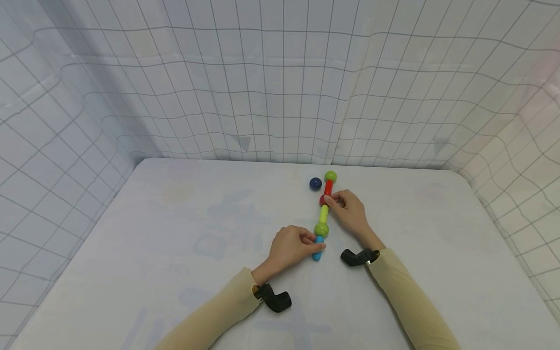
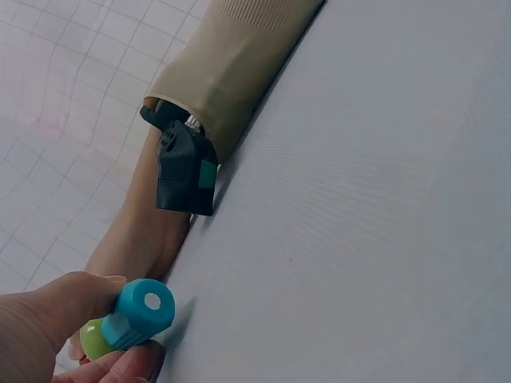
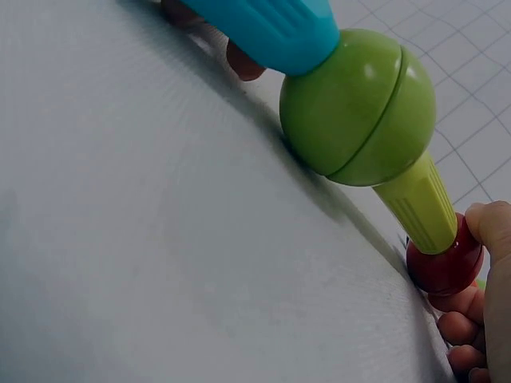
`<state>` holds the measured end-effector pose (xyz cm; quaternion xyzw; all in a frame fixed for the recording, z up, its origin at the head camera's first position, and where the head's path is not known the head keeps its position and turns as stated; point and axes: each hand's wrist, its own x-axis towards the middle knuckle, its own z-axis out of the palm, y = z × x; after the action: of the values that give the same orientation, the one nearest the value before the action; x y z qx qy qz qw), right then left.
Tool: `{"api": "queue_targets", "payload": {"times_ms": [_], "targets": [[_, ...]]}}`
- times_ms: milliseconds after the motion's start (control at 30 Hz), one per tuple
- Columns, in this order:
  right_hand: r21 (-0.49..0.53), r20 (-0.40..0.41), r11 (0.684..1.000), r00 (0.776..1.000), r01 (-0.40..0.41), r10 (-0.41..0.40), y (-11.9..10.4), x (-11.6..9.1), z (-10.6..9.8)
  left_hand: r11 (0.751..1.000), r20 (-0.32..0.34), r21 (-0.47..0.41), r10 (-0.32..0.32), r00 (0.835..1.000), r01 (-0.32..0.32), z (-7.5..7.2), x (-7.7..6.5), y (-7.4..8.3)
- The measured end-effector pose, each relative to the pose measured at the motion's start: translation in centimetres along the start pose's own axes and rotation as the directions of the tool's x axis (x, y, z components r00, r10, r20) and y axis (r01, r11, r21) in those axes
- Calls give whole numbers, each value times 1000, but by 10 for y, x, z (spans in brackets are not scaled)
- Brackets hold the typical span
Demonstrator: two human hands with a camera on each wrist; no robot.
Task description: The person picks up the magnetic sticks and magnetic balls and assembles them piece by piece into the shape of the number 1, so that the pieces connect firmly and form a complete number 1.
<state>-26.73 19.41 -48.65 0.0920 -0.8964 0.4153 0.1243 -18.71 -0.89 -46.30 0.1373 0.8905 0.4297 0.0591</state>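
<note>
A chain of toy rods and balls lies on the white table, running away from me. From the near end it goes blue rod (image 1: pixel 317 255), green ball (image 1: pixel 321 229), yellow-green rod (image 1: pixel 323 214), red ball (image 1: pixel 322 200), red rod (image 1: pixel 328 187) and far green ball (image 1: pixel 330 175). My left hand (image 1: pixel 290 245) pinches the blue rod between thumb and fingers; its end with a white dot shows in the left wrist view. With thumb and fingers, my right hand (image 1: pixel 351 212) grips the red ball (image 3: pixel 444 265), partly covering it.
A loose dark blue ball (image 1: pixel 315 183) sits just left of the chain's far end, apart from it. The white table (image 1: pixel 153 233) spreads around both arms. Behind it and at the sides hang white curtains (image 1: pixel 271 87) with a dark grid.
</note>
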Motion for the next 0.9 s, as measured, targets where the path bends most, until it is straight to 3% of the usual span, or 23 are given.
{"api": "queue_targets", "payload": {"times_ms": [267, 900], "targets": [[4, -4, 1000, 1000, 6, -6, 1, 0, 0, 1000, -5, -9, 12, 1000, -12, -1, 0, 2], [9, -16, 1000, 1000, 14, -14, 0, -1, 1, 999, 16, 36, -31, 999, 31, -2, 1, 6]]}}
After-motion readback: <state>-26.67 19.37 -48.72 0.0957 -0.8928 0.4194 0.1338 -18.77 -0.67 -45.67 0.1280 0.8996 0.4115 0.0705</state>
